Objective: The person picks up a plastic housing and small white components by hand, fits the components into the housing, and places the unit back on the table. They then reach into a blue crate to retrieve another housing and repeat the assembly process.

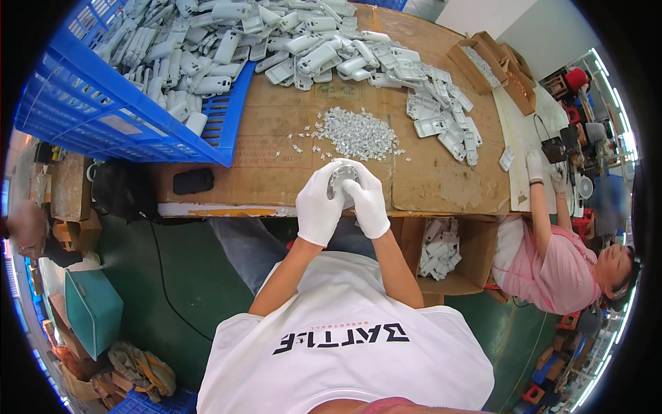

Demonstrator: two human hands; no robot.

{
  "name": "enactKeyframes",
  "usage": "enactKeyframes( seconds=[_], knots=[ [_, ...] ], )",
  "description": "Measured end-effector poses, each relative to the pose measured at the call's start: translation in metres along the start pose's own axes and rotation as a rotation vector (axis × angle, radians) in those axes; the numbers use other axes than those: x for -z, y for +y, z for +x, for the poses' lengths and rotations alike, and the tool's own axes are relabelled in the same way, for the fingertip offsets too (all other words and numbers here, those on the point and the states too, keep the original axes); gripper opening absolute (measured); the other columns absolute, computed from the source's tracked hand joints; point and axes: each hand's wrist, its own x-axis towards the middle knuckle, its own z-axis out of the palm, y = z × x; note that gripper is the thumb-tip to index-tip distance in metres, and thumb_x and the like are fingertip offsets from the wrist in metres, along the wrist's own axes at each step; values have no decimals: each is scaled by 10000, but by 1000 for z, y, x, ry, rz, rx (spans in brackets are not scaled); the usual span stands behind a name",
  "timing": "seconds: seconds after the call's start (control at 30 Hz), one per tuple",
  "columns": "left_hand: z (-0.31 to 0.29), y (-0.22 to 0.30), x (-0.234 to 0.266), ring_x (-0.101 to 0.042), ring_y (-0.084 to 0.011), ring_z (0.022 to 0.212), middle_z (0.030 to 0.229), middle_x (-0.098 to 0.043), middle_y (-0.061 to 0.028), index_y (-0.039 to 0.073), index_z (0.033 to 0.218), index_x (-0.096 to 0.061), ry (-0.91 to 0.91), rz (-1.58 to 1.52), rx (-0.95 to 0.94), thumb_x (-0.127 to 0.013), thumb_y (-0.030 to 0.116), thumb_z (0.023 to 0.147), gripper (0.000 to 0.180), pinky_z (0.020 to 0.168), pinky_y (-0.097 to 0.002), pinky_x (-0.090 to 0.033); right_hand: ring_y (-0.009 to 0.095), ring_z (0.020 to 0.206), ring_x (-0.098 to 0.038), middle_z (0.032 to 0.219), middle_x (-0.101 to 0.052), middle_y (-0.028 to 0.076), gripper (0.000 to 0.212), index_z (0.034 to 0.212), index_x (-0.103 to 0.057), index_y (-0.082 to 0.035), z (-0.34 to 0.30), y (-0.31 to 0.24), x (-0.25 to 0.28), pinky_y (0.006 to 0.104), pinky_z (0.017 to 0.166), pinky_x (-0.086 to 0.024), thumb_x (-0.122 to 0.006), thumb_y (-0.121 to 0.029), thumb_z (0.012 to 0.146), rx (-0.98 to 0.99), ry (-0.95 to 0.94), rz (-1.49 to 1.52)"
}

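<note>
Both my hands wear white knit gloves and meet just above the table's near edge. Between them they hold a small pale plastic housing [343, 177], its open side facing up. My left hand [318, 205] wraps round its left side. On the other side my right hand [367, 201] grips it, the thumb pressed onto it. Beyond my fingers lies a heap of tiny whitish parts [355, 134]. Farther off, many similar pale housings [321, 58] are piled on the cardboard-covered table [276, 117].
A blue plastic crate [131, 127] of housings stands at the left. Near it lies a dark flat case [193, 181]. Cardboard trays [476, 65] sit at the far right. Below the table edge is a carton [472, 265] of white parts. A co-worker in pink [552, 269] works at the right.
</note>
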Motion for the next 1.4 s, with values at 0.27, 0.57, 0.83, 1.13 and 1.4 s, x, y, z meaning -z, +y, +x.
enactKeyframes(
  seconds=[0.27,0.57,0.83,1.13,1.4],
  knots=[
    [-9,17,-5,-696,-253,950,1071,-705,-130,36,1163,-656,-14,19,52,-640,-32,791,378,837,-324,-536,85,856,-620,913,-686,55,229,1060,-660,23,-3,4,11,261,779,-511,-570,-8,852,33,-10,-134],
    [-20,25,-24,-695,-166,968,1051,-724,-102,26,1169,-657,-128,-61,82,-667,-34,794,379,855,-291,-534,55,825,-550,862,-620,4,136,1000,-616,-18,-16,18,41,241,755,-476,-559,-44,878,18,-7,-69],
    [-25,19,-41,-706,-216,890,1016,-719,-127,33,1147,-668,-150,-110,-12,-661,-30,793,359,801,-311,-543,43,776,-500,807,-556,-25,53,912,-570,-36,-23,33,50,231,700,-448,-542,-32,868,50,80,14],
    [-30,-5,-40,-719,-270,909,997,-719,-161,54,1135,-683,-160,-121,-10,-655,23,799,339,794,-354,-553,63,721,-501,750,-532,-12,66,866,-552,-26,-23,45,46,248,636,-445,-522,-2,812,65,132,-139],
    [-9,-9,-42,-713,-301,952,1021,-714,-171,66,1156,-672,-116,-68,-78,-671,43,810,347,810,-358,-554,129,863,-616,919,-625,56,231,1050,-576,12,-9,44,47,268,756,-512,-500,23,832,66,90,-105]
  ],
)
